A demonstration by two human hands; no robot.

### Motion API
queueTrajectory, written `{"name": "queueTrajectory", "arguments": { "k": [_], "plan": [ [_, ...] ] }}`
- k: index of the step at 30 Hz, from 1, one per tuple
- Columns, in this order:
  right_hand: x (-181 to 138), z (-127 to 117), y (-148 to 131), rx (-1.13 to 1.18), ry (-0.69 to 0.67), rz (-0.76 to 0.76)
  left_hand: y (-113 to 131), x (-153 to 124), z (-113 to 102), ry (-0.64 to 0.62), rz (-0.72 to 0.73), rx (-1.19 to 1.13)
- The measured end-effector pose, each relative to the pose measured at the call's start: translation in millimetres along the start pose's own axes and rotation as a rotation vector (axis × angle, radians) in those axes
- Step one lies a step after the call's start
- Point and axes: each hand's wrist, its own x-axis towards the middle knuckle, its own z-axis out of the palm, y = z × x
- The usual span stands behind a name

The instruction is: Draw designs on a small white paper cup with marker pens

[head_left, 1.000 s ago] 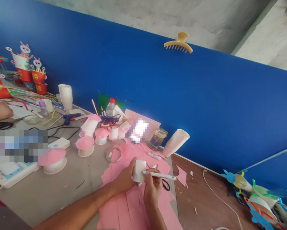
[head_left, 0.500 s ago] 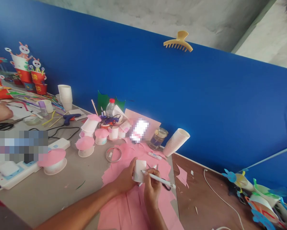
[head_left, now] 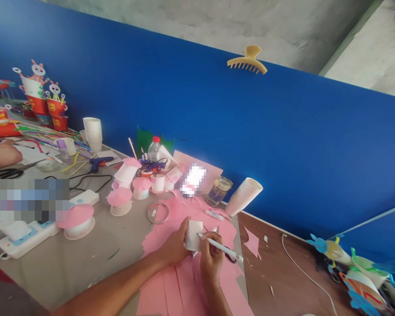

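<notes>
My left hand (head_left: 178,243) is closed around a small white paper cup (head_left: 193,236), its thumb along the side. In my right hand (head_left: 212,256) is a slim white pen (head_left: 222,247), pinched near its tip. The tip meets the cup's face or is very close to it. Under both hands lie overlapping sheets of pink paper (head_left: 166,281). Scissors (head_left: 230,254) rest on the paper, partly hidden behind my right hand and the pen. A roll of clear tape (head_left: 158,203) sits at the paper's left edge.
Several white cups with pink paper tops (head_left: 119,197) stand to the left, near a power strip (head_left: 22,245). A glass jar (head_left: 219,191) and a leaning stack of paper cups (head_left: 245,196) are behind. Another person's hand (head_left: 4,156) is at far left, beside a glue gun (head_left: 101,163).
The whole view has shifted slightly, so things appear a little further right. Both hands keep their holds on the cup and pen, with the pen at nearly the same spot.
</notes>
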Motion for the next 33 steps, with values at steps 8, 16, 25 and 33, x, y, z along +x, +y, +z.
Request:
{"name": "queueTrajectory", "arguments": {
  "k": [8, 16, 25, 33],
  "plan": [
    [2.7, 0.7, -5.2, 0.009, 0.044, 0.012, 2.2, -0.3, 0.2, 0.015, -0.006, -0.011],
    [0.6, 1.1, -5.5, 0.021, 0.054, 0.02, -5.5, 1.2, 2.6, 0.028, -0.007, 0.006],
    [-2.3, 0.6, -3.4, 0.014, 0.025, 0.004, -2.2, -0.2, 1.4, 0.029, 0.007, -0.015],
    [-3.2, -0.6, -2.3, -0.032, -0.029, -0.022, -0.3, 0.1, 1.0, 0.028, 0.018, -0.014]
  ]
}}
